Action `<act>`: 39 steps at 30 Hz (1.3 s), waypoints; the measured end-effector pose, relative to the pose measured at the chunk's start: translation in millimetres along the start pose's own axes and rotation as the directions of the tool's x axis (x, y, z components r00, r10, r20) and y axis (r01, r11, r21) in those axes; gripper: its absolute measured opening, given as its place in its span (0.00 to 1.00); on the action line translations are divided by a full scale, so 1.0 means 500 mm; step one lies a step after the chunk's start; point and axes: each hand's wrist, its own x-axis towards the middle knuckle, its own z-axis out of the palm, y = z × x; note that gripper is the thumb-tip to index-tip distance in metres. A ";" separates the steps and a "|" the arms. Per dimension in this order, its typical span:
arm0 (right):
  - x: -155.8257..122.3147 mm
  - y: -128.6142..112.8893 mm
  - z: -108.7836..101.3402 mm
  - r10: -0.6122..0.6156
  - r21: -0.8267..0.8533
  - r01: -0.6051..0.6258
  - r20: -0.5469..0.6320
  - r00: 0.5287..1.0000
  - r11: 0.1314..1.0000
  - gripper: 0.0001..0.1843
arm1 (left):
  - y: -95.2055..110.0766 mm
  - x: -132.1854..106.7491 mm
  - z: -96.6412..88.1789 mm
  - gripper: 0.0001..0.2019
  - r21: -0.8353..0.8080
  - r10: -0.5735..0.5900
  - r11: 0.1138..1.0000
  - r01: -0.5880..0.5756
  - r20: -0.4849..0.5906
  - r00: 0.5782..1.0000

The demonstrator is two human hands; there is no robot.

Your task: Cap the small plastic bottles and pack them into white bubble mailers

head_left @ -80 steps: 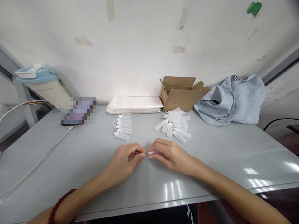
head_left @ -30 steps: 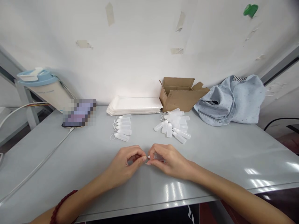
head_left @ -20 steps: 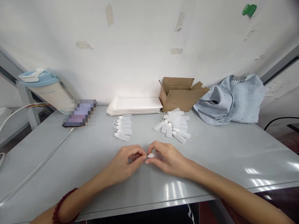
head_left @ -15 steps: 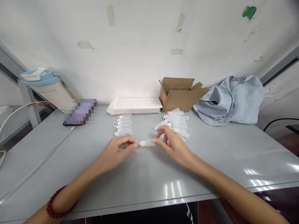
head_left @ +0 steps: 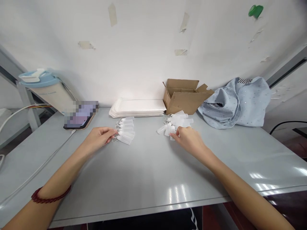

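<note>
In a short row left of centre lie several small translucent white tubes with thin cord loops at their left ends. My left hand is closed in a pinch at the loop end of a tube near the row's front. A looser heap of the same tubes lies to the right. My right hand reaches to the heap's front edge, thumb and fingers closed on a tube there; the fingers hide part of it.
Behind the row is a stack of white padded envelopes. An opened cardboard box and a light blue fabric bag stand right of it. A phone with a charging cable and a blue-lidded cup are on the left.
The tube both hands held at the centre now lies at the front of the left row. My left hand has moved left to the row; my right hand has gone right to the heap.
</note>
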 end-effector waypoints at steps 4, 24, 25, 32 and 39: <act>0.001 -0.005 0.005 0.010 0.032 -0.011 0.016 1.000 0.999 0.17 | 0.002 0.000 0.002 0.15 0.203 0.005 0.979 0.031 -0.174 0.985; -0.056 -0.064 -0.021 -0.328 0.578 0.290 -0.041 0.944 0.763 0.07 | 0.064 -0.105 0.114 0.17 -0.176 0.295 0.946 -0.271 0.124 0.948; -0.058 -0.065 -0.020 -0.345 0.587 0.305 -0.047 0.938 0.750 0.07 | 0.063 -0.105 0.113 0.17 -0.207 0.289 0.944 -0.258 0.136 0.948; -0.065 -0.067 -0.018 -0.423 0.556 0.416 -0.124 0.898 0.720 0.06 | 0.058 -0.098 0.102 0.15 -0.294 0.206 0.942 -0.162 0.126 0.970; -0.069 -0.066 -0.021 -0.473 0.523 0.459 -0.116 0.873 0.719 0.06 | 0.055 -0.088 0.098 0.16 -0.306 0.173 0.944 -0.122 0.145 0.974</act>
